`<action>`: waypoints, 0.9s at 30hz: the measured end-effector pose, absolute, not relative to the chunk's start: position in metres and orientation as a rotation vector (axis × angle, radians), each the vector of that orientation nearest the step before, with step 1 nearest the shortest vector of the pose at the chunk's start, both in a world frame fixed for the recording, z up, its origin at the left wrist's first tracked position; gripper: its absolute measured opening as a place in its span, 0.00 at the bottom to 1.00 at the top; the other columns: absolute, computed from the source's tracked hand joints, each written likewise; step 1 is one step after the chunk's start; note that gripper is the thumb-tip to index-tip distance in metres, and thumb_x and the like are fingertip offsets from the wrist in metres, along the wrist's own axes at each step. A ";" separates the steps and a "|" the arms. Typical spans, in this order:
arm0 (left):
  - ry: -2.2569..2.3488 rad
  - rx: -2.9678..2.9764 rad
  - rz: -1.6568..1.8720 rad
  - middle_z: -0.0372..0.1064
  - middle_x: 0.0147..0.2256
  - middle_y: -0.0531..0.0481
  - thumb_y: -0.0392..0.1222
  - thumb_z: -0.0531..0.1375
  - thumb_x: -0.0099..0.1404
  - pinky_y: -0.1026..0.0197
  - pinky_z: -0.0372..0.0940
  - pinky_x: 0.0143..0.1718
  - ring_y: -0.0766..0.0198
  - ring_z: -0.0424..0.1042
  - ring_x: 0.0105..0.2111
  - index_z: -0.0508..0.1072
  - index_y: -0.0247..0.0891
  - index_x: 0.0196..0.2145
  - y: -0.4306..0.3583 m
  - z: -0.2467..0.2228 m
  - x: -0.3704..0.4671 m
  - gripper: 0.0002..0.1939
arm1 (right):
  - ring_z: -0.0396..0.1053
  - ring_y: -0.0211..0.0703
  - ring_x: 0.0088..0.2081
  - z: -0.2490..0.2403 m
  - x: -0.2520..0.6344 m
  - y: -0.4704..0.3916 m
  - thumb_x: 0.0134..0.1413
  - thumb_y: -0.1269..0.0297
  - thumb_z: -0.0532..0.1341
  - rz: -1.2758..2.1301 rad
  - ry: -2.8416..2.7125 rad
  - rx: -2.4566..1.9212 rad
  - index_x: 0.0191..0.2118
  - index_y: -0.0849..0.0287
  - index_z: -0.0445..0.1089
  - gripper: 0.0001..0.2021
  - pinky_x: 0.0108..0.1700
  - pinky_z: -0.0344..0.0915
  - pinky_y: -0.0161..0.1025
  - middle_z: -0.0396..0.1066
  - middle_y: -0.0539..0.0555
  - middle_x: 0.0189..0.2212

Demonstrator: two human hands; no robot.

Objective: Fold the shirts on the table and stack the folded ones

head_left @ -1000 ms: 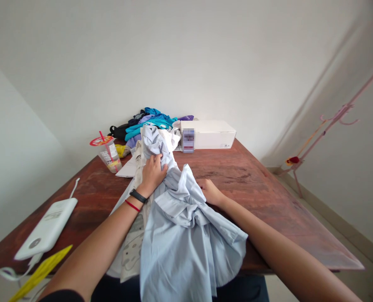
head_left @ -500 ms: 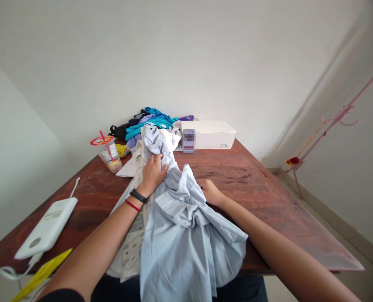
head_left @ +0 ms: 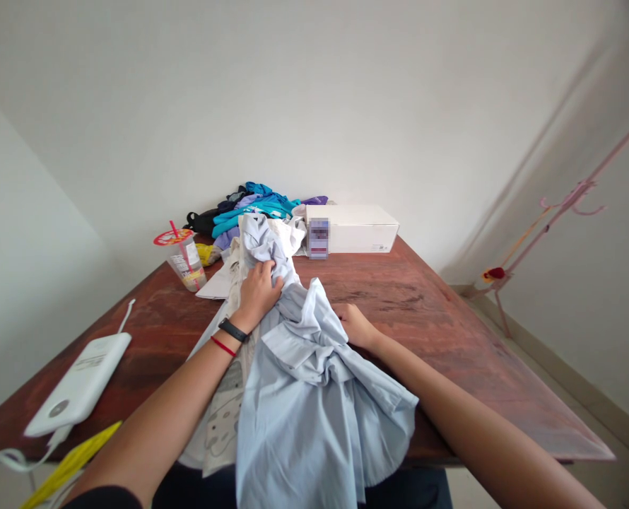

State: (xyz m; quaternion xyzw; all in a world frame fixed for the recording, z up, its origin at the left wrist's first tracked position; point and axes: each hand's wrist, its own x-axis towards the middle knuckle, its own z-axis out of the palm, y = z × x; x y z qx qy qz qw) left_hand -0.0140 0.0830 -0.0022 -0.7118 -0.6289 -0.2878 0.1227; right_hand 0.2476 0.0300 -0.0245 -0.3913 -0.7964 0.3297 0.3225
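Note:
A crumpled light blue-grey shirt (head_left: 298, 424) lies across the near part of the table, its lower part hanging over the front edge. My left hand (head_left: 259, 291) is closed on the bunched cloth toward its far end, fingers curled into the folds. At the shirt's right side, my right hand (head_left: 354, 325) is closed against the fabric; its fingertips are hidden behind a raised fold. Under the shirt and my left forearm runs a pale patterned cloth (head_left: 222, 424), with white fabric beside it.
On the wooden table (head_left: 399, 304), a white power bank (head_left: 81, 382) with a cable lies left. A plastic cup (head_left: 184, 261) with a straw stands farther back. Piled clothes (head_left: 261, 205) and a white box (head_left: 362, 230) sit by the wall. A pink rack (head_left: 558, 208) stands right.
Both hands and the shirt stay in the same places. The view has shifted very slightly.

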 end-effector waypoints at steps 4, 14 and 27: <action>-1.827 -2.080 -0.845 0.71 0.50 0.39 0.44 0.59 0.70 0.52 0.68 0.46 0.47 0.73 0.48 0.69 0.38 0.56 0.082 -0.002 -0.014 0.19 | 0.68 0.44 0.30 -0.024 0.248 0.030 0.51 0.62 0.61 0.861 -2.093 -1.039 0.19 0.61 0.69 0.14 0.34 0.63 0.36 0.70 0.52 0.22; -1.785 -2.131 -0.909 0.73 0.50 0.39 0.36 0.53 0.72 0.52 0.67 0.50 0.49 0.73 0.49 0.69 0.37 0.57 0.084 -0.005 -0.017 0.18 | 0.69 0.44 0.30 -0.028 0.249 0.031 0.52 0.64 0.60 0.872 -2.085 -1.020 0.18 0.61 0.67 0.14 0.36 0.64 0.37 0.71 0.53 0.23; -1.315 -2.844 -1.445 0.72 0.40 0.44 0.40 0.54 0.73 0.55 0.66 0.48 0.56 0.72 0.41 0.68 0.34 0.57 0.065 0.008 0.007 0.17 | 0.75 0.52 0.42 -0.028 0.248 0.042 0.46 0.50 0.70 1.219 -1.348 -1.052 0.40 0.58 0.79 0.19 0.45 0.69 0.43 0.81 0.55 0.40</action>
